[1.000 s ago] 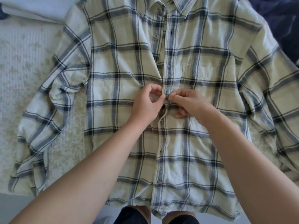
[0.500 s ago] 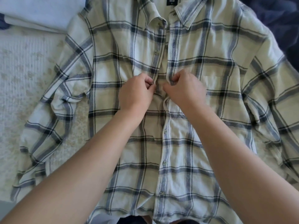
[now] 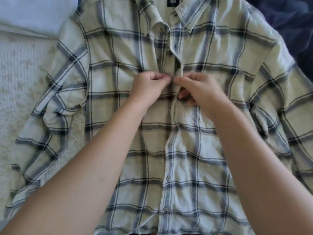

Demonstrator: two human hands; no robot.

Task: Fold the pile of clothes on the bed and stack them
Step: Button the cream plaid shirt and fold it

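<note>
A cream plaid shirt [image 3: 211, 53] with dark blue checks lies front-up and spread across the bed, collar at the top, sleeves out to both sides. Its lower buttons are done up; the placket above my hands stands open. My left hand [image 3: 149, 85] pinches the left placket edge at chest height. My right hand [image 3: 198, 89] pinches the right placket edge right beside it, fingertips nearly touching. The button between them is hidden by my fingers.
The shirt rests on a white textured bedspread [image 3: 18, 78]. A pale blue folded cloth [image 3: 33, 12] lies at the top left. Dark navy fabric [image 3: 294, 22] fills the top right corner.
Both hands have moved up the placket from a lower button to a higher spot. The view has shifted, so the collar and label show at the top.
</note>
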